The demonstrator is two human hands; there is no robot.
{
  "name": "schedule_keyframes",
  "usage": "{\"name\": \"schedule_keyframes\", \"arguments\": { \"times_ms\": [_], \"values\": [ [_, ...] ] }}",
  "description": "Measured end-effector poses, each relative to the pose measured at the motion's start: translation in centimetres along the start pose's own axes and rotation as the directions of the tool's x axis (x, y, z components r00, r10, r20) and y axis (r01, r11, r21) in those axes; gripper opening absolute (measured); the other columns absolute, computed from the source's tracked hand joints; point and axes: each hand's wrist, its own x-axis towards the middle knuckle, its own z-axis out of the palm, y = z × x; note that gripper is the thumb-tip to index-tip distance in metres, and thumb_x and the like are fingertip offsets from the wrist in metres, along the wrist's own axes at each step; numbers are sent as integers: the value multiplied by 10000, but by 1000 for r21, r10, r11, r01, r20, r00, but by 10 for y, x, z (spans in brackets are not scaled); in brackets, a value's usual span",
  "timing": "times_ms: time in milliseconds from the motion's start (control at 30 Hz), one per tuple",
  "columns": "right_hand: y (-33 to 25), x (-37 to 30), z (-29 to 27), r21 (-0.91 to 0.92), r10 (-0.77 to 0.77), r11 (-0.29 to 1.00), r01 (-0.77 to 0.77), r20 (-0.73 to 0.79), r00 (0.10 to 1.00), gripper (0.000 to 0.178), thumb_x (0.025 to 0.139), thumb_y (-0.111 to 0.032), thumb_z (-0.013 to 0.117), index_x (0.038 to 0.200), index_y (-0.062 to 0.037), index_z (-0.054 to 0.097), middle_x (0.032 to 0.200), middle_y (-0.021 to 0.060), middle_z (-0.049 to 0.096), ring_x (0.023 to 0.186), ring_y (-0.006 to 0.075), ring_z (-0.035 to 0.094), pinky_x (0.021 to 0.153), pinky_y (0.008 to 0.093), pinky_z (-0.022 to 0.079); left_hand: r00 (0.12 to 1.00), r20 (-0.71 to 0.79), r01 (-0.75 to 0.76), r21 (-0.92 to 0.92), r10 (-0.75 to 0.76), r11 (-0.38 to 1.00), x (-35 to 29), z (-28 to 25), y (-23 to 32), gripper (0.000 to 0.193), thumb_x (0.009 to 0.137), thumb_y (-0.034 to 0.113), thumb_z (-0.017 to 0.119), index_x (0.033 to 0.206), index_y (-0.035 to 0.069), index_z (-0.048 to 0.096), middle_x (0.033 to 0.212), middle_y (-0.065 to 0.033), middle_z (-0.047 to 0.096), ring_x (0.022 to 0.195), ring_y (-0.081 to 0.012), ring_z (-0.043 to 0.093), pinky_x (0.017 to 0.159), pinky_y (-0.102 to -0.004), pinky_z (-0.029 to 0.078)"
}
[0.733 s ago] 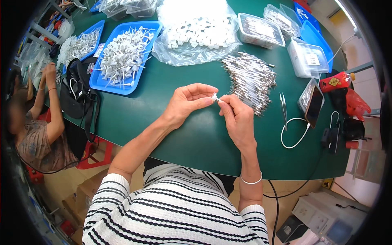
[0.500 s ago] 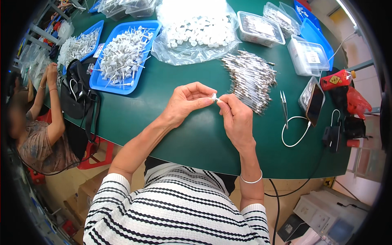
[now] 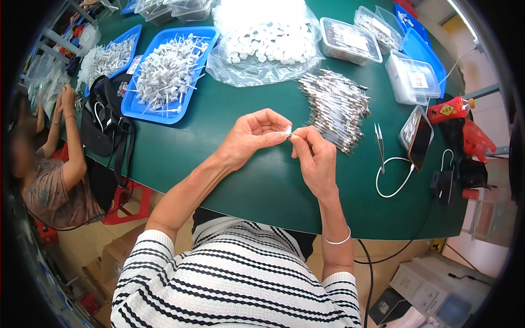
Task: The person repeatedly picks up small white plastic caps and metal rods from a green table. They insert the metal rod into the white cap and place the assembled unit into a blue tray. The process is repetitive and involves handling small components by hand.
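Observation:
Between thumb and fingertips, my left hand (image 3: 252,135) pinches a small white plastic cap (image 3: 287,130). Its other fingers are curled loosely. My right hand (image 3: 317,161) is closed in a pinch against the cap's right side, gripping the end of a thin rod that is mostly hidden by the fingers. Just beyond my right hand lies a pile of thin clear-and-metal rods (image 3: 336,109). A clear plastic bag (image 3: 235,76) of similar white caps lies farther back. Left of it, a blue tray (image 3: 147,116) holds many white caps with rods attached.
Metal tweezers (image 3: 379,145), a white cable (image 3: 387,195) and a phone (image 3: 421,142) on a clear box lie at the right. Lidded plastic boxes (image 3: 350,41) stand at the back right. A black bag (image 3: 101,131) sits left; beyond it, another person (image 3: 60,186) works.
My right fingers have moved slightly closer to the cap, and less of the rod shows between the hands. The left hand keeps its pinch.

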Motion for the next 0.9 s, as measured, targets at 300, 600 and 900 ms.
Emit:
{"name": "schedule_keyframes", "arguments": {
  "times_ms": [300,600,900],
  "values": [
    [1,-6,12,-107,-94,991,83,-103,990,82,897,-93,566,844,-31,573,600,51,529,510,140,524,474,274,395,995,56,-84,-19,85,996,-4,3,3,128,820,10,649,939,0,600,931,-36,572,854,-91,550,782,-227,451],
    [7,-9,15,203,41,979,-30,-52,998,85,910,-85,570,911,-2,584,772,39,584,638,103,562,546,238,430,983,102,-161,48,156,986,-4,0,8,164,825,-9,637,986,-8,603,951,-45,572,849,-91,545,769,-231,457],
    [14,-5,17,442,42,897,25,-140,989,109,866,-26,625,964,13,597,899,38,598,820,101,570,746,235,465,872,112,-470,458,476,754,-13,8,14,155,845,-28,593,994,11,617,998,-58,593,863,-116,568,760,-238,475]
  ]
}}
